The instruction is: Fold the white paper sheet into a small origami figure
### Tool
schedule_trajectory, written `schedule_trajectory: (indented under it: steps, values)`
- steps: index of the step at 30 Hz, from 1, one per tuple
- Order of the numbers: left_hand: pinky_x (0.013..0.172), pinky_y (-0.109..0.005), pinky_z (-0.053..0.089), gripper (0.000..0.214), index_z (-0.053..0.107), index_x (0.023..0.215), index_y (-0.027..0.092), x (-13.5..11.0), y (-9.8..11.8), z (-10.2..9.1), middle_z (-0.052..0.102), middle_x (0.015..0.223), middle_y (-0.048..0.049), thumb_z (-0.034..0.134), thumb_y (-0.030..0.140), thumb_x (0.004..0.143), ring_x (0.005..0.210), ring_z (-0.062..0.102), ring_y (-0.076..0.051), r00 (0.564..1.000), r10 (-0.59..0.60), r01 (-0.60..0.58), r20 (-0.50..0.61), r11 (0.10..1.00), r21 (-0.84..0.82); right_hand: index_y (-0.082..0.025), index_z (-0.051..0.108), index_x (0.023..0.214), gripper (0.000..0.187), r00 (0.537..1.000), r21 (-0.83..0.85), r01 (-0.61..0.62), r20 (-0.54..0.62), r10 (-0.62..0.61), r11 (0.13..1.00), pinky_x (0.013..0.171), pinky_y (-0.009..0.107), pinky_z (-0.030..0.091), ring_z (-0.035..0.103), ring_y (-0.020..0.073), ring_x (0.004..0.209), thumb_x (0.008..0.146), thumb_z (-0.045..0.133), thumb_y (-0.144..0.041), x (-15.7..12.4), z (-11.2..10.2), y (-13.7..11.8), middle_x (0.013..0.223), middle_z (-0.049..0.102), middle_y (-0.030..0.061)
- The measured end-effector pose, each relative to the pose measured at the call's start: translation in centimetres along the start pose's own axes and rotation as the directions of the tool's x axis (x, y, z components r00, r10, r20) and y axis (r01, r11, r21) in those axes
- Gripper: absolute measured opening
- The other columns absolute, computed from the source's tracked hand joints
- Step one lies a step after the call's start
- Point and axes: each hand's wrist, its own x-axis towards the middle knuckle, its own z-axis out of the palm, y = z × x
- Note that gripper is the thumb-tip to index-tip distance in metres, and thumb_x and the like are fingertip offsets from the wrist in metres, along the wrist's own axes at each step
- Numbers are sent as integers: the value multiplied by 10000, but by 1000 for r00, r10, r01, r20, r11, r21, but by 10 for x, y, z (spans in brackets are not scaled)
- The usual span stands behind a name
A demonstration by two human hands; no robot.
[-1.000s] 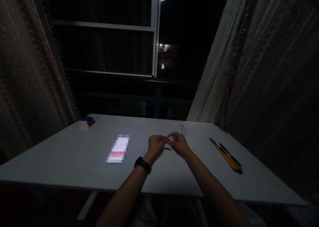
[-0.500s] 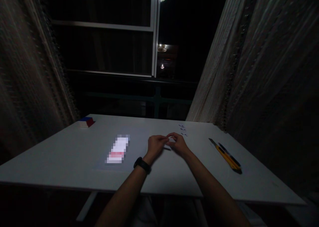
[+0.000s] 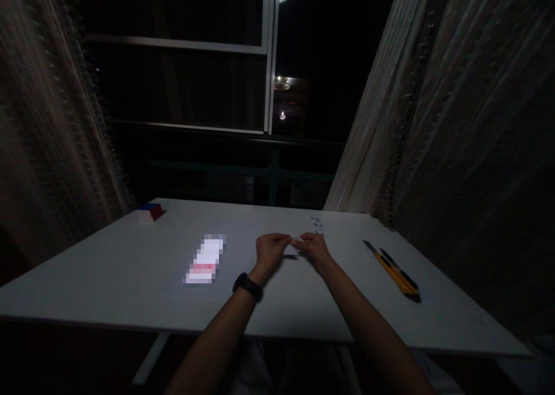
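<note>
My left hand (image 3: pixel 271 250) and my right hand (image 3: pixel 314 248) meet over the middle of the white table (image 3: pixel 299 308). Between them is a small piece of white paper (image 3: pixel 291 248), pinched by the fingertips of both. Its lower part shows under the fingers; the rest is covered by them. A dark band sits on my left wrist. Just beyond my right hand lie several small dark-marked pieces (image 3: pixel 318 225) in a short column, too small to make out.
Left of my hands a lit, blurred-out screen (image 3: pixel 206 259) lies on a pale sheet. A blue, red and white cube (image 3: pixel 150 212) stands at the far left. To the right lie a yellow utility knife (image 3: pixel 392 273) and a dark pen (image 3: pixel 399 269). Curtains (image 3: pixel 368 123) frame a dark window.
My right hand has turned and its fingers have flattened from a curled arch into a pinch. My left hand has barely moved, still holding the paper.
</note>
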Motion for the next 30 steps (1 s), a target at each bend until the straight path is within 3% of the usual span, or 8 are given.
schedule_trajectory:
  steps: [12,21,30]
  values:
    - [708,-335,509,216,723,748,131,0,3,1,702,737,-90,685,301,620,704,645,-211,999,-40,37,-37,996,-75,-130,607,523,359,999,-28,24,-36,-25,999,423,234,375,502,111,413,364,819,-373,6,-5,3,456,582,9]
    - [536,-299,491,340,715,794,80,3,-2,3,658,647,-85,741,310,546,611,608,-201,996,-48,53,70,996,-69,-132,602,493,352,999,-97,44,-19,-46,994,377,228,346,474,105,371,380,805,-396,4,-7,-3,414,560,6]
    - [491,-282,466,350,695,760,36,4,-6,3,648,637,-110,759,274,512,579,593,-186,990,-143,143,13,972,-186,-134,640,515,311,992,-72,79,-97,-86,994,446,253,377,482,108,430,418,797,-384,3,0,-2,454,573,9]
